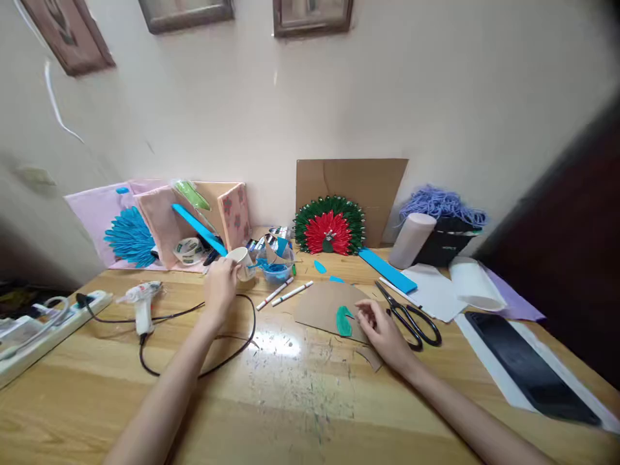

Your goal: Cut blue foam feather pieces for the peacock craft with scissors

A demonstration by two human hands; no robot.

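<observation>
My left hand (221, 287) reaches forward and grips a small white paper cup (242, 260) near the back of the wooden table (290, 400). Just right of the cup stands a clear bowl (277, 267) with blue paint. My right hand (382, 329) rests with curled fingers on a brown cardboard piece (322, 303), beside a green feather shape (343, 321) lying on it. Black scissors (411, 316) lie just right of that hand. Two white markers (285, 294) lie between my hands.
A white glue gun (141, 300) with a black cord and a power strip (43, 329) sit at the left. A red-and-green fan decoration (329, 229) leans on cardboard at the back. Blue strips, white paper, a roll, purple yarn and a dark tablet (527, 368) fill the right.
</observation>
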